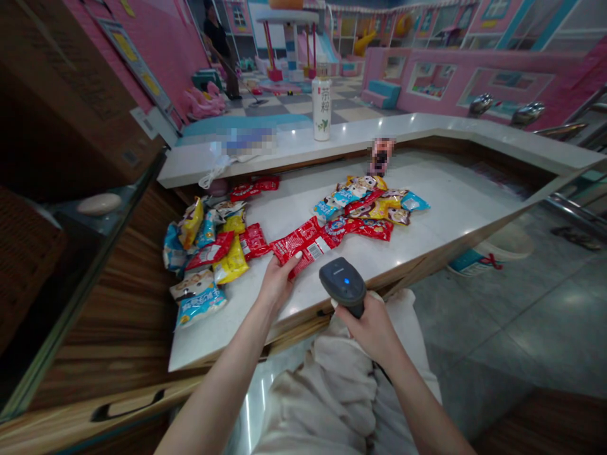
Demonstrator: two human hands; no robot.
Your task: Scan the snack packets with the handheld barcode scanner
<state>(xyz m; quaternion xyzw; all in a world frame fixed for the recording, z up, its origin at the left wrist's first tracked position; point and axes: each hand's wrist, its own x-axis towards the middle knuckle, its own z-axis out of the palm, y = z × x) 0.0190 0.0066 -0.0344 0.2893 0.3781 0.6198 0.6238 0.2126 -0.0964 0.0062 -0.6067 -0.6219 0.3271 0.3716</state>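
**Cardboard box** (61, 95): standing at far left, sitting beside the counter.

**Left pile:** several snack packets (203, 253) are lying heaped on the white counter (222, 341), in red, yellow and blue wrappers.

**Left hand** (277, 284): resting on the near end of a red snack packet (303, 243), fingers slightly curled. Whether it is gripping the packet cannot be determined.

**Red snack packet:** lying on the counter between the left pile and the right pile, its near end under the left fingertips.

**Right hand** (372, 328): closed around the grip of a handheld barcode scanner (344, 284), holding it over the counter's near edge, just beside the red snack packet. A blue light is showing on top.

**Right pile:** more snack packets (365, 205) are lying spread across the counter's middle.

**Background:** a white bottle (321, 104) is standing on the raised counter ledge (303, 142). Beyond it, a person (219, 44) is standing on the checkered floor, holding a mop (249, 91).
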